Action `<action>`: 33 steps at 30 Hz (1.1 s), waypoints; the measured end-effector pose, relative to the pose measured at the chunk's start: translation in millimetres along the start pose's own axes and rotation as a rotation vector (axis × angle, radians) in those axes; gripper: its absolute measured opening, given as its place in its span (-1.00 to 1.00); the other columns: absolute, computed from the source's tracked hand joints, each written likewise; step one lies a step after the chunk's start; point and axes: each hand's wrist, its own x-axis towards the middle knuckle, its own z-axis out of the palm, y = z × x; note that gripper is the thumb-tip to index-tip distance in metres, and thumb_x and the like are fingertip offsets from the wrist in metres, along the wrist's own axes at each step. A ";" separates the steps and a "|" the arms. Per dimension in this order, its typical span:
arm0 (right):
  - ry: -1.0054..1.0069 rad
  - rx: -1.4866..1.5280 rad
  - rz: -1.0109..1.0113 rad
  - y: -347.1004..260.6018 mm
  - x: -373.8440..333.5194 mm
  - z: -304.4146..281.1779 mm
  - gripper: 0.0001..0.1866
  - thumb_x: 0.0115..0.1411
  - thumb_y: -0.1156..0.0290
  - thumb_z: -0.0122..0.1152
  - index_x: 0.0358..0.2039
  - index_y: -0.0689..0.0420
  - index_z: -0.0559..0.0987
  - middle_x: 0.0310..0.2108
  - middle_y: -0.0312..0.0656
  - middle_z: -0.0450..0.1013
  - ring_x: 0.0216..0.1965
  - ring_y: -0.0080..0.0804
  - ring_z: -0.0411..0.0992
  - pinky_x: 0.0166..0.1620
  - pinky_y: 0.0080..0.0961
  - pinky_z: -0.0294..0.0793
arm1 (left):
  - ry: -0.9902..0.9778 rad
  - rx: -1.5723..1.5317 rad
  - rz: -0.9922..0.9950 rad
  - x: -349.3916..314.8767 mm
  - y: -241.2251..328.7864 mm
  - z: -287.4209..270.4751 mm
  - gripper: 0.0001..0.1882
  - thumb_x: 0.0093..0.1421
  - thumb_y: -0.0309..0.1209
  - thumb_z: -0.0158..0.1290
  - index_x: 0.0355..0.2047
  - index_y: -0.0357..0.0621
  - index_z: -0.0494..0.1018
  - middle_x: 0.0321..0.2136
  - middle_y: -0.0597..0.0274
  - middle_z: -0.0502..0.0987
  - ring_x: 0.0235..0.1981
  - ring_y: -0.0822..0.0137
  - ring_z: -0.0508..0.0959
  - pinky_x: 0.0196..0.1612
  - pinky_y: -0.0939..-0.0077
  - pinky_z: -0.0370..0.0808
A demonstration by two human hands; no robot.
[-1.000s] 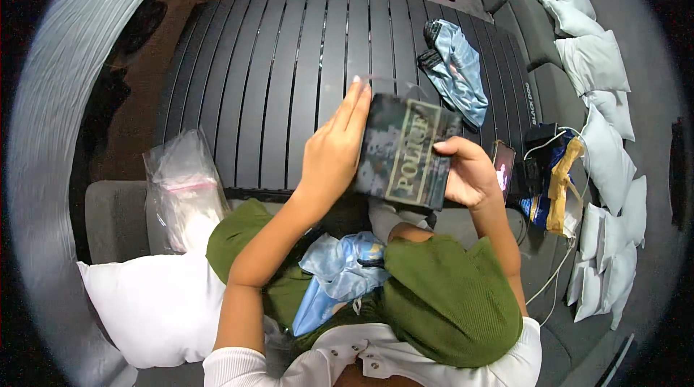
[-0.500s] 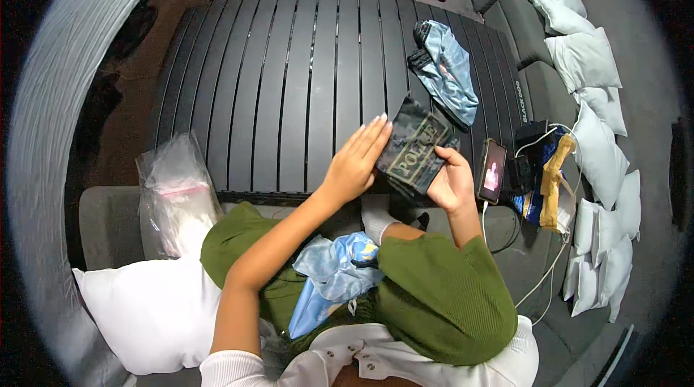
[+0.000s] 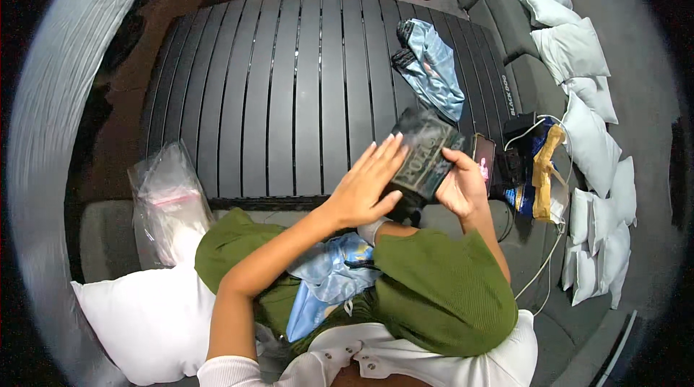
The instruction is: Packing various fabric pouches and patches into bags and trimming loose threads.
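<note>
A dark, camouflage-patterned folded cloth (image 3: 424, 153) with a pale lettered patch is held up over the near edge of the slatted table. My right hand (image 3: 461, 186) grips its right side, thumb on top. Stretched-out fingers of my left hand (image 3: 361, 186) lie flat against its left edge. The cloth is slightly blurred, and its underside is hidden. A light-blue satiny cloth (image 3: 332, 268) rests in my lap between green-clad legs. Beyond the held cloth, another blue satiny piece with black trim (image 3: 431, 69) lies crumpled on the table.
The dark slatted table (image 3: 307, 90) spans the middle. Right of my hands are a phone (image 3: 483, 159), white cables and a blue-and-yellow bag (image 3: 546, 177). Clear plastic bags (image 3: 170, 206) and a white pillow (image 3: 141, 322) sit at left. Several pale cushions (image 3: 589, 130) line the right.
The dark cloth and both hands have shifted slightly right in the picture. My left hand's fingers have spread along the cloth, which now partly covers the view toward the phone.
</note>
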 end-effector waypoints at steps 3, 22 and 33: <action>-0.024 0.108 -0.063 -1.1 1.6 2.7 -0.59 0.20 0.37 -0.23 0.00 0.36 0.29 -0.01 0.04 0.32 0.03 -0.13 0.30 0.17 -0.16 0.11 | -0.002 0.082 0.018 -0.6 7.4 3.5 -0.20 0.15 0.09 -0.27 0.21 -0.27 -0.06 0.23 -0.10 -0.10 0.27 0.07 -0.10 0.25 0.18 -0.18; -0.177 0.211 -0.180 40.7 42.6 -31.3 -0.59 0.13 0.24 -0.14 -0.10 0.22 0.42 -0.12 -0.06 0.43 -0.12 -0.18 0.42 0.02 -0.23 0.33 | 0.148 0.300 0.086 -2.3 4.6 -0.7 -0.22 0.08 0.12 -0.14 0.15 -0.20 0.14 0.19 0.08 0.10 0.23 0.13 0.05 0.23 0.15 -0.09; -0.225 0.051 -0.100 51.7 52.9 -2.0 -0.57 0.20 0.23 -0.25 -0.01 0.19 0.35 -0.01 -0.10 0.33 0.03 -0.22 0.29 0.13 -0.25 0.18 | 0.174 0.317 0.084 -4.8 5.2 -11.1 -0.24 0.07 0.11 -0.15 0.14 -0.18 0.15 0.18 0.08 0.10 0.23 0.12 0.05 0.23 0.15 -0.12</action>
